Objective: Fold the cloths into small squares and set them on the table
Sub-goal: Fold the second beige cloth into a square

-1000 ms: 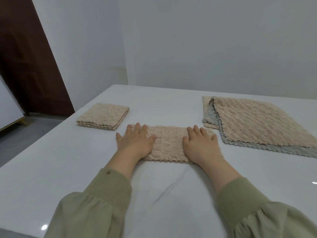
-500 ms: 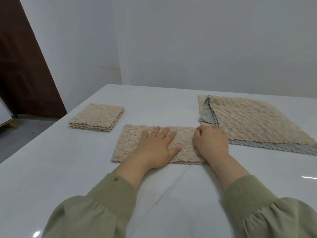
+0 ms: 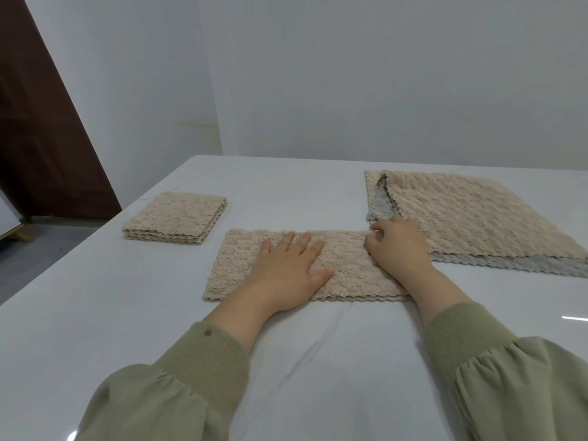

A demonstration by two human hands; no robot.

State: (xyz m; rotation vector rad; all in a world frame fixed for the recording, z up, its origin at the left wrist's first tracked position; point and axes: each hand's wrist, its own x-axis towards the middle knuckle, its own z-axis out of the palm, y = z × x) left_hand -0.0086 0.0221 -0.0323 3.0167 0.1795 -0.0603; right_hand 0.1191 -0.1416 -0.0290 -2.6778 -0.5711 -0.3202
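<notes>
1. Table (image 3: 95, 313): white, glossy, faint grey veining. Everything sits on it.
2. Open pile, on your right at the far side: an unfolded beige cloth (image 3: 471, 218) lies flat on a grey cloth (image 3: 541, 265). The grey shows along the near edge and at the left corner. A second beige edge peeks out at the far left corner of the pile.
3. Beige strip (image 3: 241, 259), the cloth you are working on: it lies flat, straight in front of you, between the folded stack and the open pile. Its long axis runs left-right, parallel to the near table edge. The scalloped edges face you. Its right end reaches the left corner of the open pile; I cannot tell if they touch.
4. Folded stack (image 3: 175, 218): a small beige square, several layers, at your far left, near the strip but apart from it. The layered edges face you.
5. Sleeves: the olive left sleeve (image 3: 191, 377) and right sleeve (image 3: 509, 377) sit low in view, cuffs clear of the cloth.
6. Left hand (image 3: 286, 275): flat, palm down, fingers straight and spread, thumb out to the right. It presses on the middle of the strip and grips nothing.
7. Right hand (image 3: 397, 246): it sits on the right end of the strip, with the fingers (image 3: 377, 235) curled round the far right corner of the cloth. The thumb is hidden under the hand.
8. Your hands are apart, side by side on the same strip, with bare cloth between them.
</notes>
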